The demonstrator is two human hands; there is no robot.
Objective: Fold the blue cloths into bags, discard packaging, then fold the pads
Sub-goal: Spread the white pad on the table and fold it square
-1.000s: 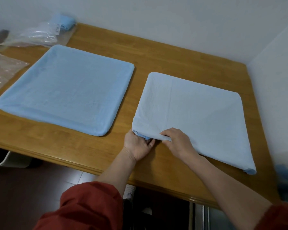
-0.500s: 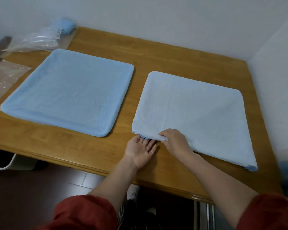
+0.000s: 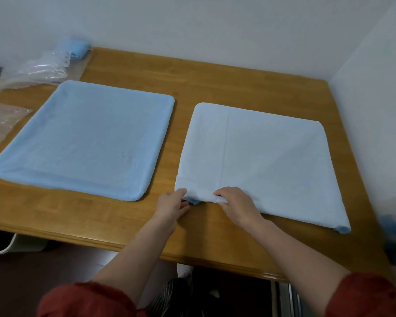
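**Item 1, counter** (image 3: 215, 88): wooden, set into a corner of pale wall (image 3: 215, 24); carries all items below.

**Item 2, blue pad** (image 3: 85, 138): lies flat at 9 o'clock on the counter, opened out, with rounded corners. Its long axis runs from about 7 to 1 o'clock, the far end leaning right. Neither hand touches it.

**Item 3, pale pad** (image 3: 256, 161): lies at 3 o'clock, just beside the blue pad with a strip of bare wood between them. Folded, paler side up. One crease runs from 6 to 12 o'clock through the left half and a fainter one slants toward 2 o'clock. Broader side to side than front to back. The near edge slopes from 9 toward 4 o'clock, and the near-right corner points to 5 o'clock, showing darker blue beneath.

**Item 4, left hand** (image 3: 172, 205): at the pale pad's near-left corner, thumb on top and fingers tucked under, pinching the corner.

**Item 5, right hand** (image 3: 236, 204): just right of the left hand, fingers curled over the same near edge, gripping it.

**Item 6, clear packaging** (image 3: 37, 72): crumpled, at 10 o'clock, behind the blue pad.

**Item 7, rolled blue cloth** (image 3: 74, 48): at the far-left counter corner, touching the clear packaging.

**Item 8, pinkish bag** (image 3: 0, 124): flat, at the 9 o'clock edge.

**Item 9, sleeves** (image 3: 85, 300): red, pushed up both forearms.
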